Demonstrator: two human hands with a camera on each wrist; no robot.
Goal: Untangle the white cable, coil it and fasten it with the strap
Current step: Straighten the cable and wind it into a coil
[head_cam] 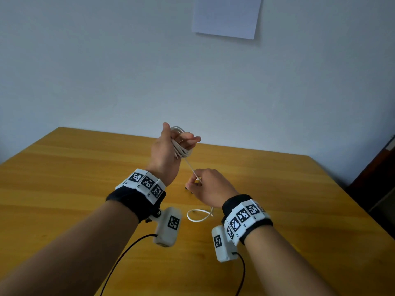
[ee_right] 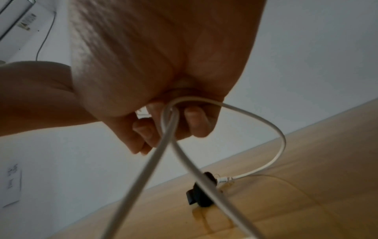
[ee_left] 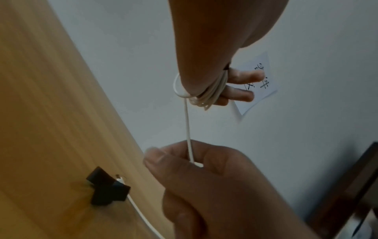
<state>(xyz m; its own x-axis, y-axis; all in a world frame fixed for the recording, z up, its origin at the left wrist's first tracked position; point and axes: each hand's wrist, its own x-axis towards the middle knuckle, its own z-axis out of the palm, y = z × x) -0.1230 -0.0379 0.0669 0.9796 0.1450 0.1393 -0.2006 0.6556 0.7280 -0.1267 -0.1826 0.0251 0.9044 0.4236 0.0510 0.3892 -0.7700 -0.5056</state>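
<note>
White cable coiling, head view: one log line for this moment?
phase: coiling | left hand: thin white cable looped round fingers | right hand: pinches free run | black fabric strap: on wooden table, unused

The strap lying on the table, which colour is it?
Black; the strap shows best in the left wrist view.

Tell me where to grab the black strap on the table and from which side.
Pinch one free arm of the strap from above. It lies flat on the table, folded into a cross, and the cable end lies against one side; come in from the other.
</note>
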